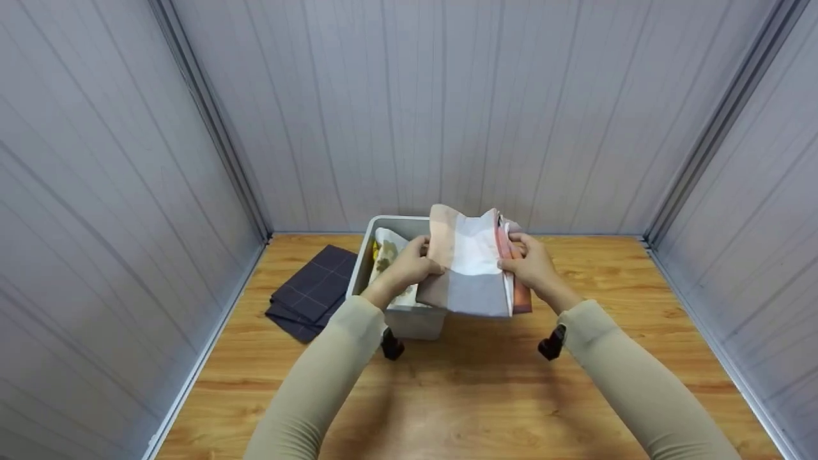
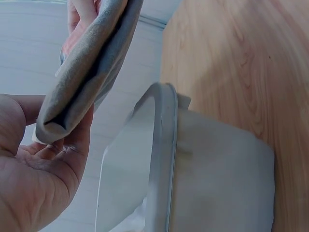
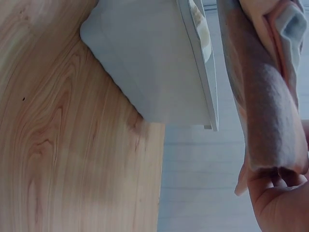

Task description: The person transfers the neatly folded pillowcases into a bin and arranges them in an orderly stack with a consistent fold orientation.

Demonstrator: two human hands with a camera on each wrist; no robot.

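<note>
A folded checked cloth (image 1: 476,255) in white, grey, peach and orange is held up between both hands, over the right part of a pale grey bin (image 1: 415,326). My left hand (image 1: 412,265) grips its left edge, thumb on top; in the left wrist view the fingers lie under the folded layers. At the right edge, my right hand (image 1: 530,265) pinches the layers between thumb and fingers. Inside the bin lies a white cloth (image 1: 391,239) with a brownish pattern, partly hidden by the left hand and the checked cloth.
A dark folded cloth (image 1: 316,287) with thin pale lines lies on the wooden table (image 1: 466,396), left of the bin. Pale panel walls (image 1: 409,115) enclose the table at the back and both sides.
</note>
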